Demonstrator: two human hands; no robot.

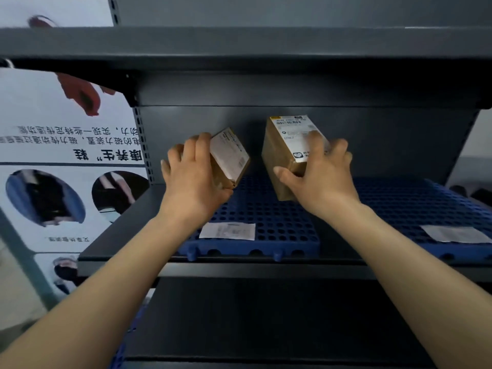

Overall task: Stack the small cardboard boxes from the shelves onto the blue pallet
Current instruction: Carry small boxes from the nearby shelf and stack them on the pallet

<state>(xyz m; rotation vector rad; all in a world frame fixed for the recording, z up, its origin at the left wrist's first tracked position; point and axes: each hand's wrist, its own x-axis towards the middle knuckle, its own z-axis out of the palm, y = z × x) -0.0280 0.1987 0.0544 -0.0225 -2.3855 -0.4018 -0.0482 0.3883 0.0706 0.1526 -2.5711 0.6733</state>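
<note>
Brown cardboard fills both grips. The left hand [191, 179] has its fingers curled round a small, flat cardboard box with a white label [230, 158]. The right hand [322, 177] is clamped on a taller cardboard box with a label on top [278, 155], which sits at three o'clock of the smaller one, near it but apart. Both boxes are tilted over the perforated blue plastic pallet [266, 222] on the dark grey metal shelf [239, 270]. Whether their lower corners touch the pallet I cannot tell. A white paper slip [227, 230] lies on the pallet at six o'clock of the small box. I judge this to be the placing step, with nothing stacked yet. The next move calls for levelling each box, seating one flat on the grid and squaring the other on it.
</note>
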